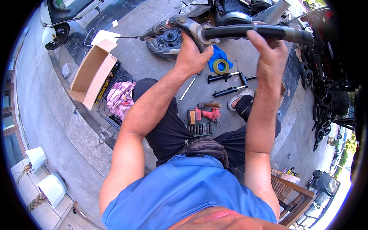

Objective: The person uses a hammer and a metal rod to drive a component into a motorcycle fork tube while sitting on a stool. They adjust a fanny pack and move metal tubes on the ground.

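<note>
At the top centre of the frame, the left hand holds a metal joint from below, its thumb and fingers closed about the lower part. A black tube runs from this joint toward the upper right. The right hand, a little blurred, is at the tube, its thumb against the lower edge and its fingers bent and partly hidden; I cannot tell whether they close around it.

Just below the joint, a roll of tape lies on a blue cloth on the ground. Right of centre is a black fork, with a thin white stick to its left. In the middle of the frame, between the person's legs, a red power tool lies just above a tray of sockets.

At left of centre an open cardboard box stands near a pink cloth. A white scooter is at the upper left, and a wooden chair at the lower right.
</note>
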The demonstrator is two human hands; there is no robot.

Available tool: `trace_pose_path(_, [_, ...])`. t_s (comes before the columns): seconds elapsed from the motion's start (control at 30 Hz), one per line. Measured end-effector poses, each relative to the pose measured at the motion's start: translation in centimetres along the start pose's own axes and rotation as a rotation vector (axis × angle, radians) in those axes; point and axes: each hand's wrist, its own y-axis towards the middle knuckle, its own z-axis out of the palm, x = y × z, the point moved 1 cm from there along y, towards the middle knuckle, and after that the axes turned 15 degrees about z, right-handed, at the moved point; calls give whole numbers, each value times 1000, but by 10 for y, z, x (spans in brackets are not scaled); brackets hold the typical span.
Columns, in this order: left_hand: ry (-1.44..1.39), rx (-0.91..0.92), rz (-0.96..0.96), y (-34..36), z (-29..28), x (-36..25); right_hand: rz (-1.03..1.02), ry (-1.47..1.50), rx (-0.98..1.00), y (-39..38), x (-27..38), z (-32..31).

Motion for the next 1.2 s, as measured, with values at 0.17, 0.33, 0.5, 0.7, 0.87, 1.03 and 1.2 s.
trace_pose_path(0.17, [-39,2,-77,-7,-13,7,-154,97,-91,21,41,-78])
trace_pose_path(0.33, [125,115,-196,-3,-41,18,-197,115,-170,42,59,-171])
trace_pose_path(0.5, [62,306,-745,23,-52,43,174,-179,-122,22,-44,-217])
trace_pose_path(0.7, [328,510,-731,-78,-93,159,597,-189,48,-2,-195,-189])
trace_pose_path(0.87, [615,853,-757,-166,-87,231,719,-290,42,-17,-219,-191])
trace_pose_path(1.03, [677,903,-824,-202,-86,257,770,-312,43,-8,-228,-184])
trace_pose_path(1.2, [664,979,-889,-229,-106,290,682,-400,78,5,-216,-170])
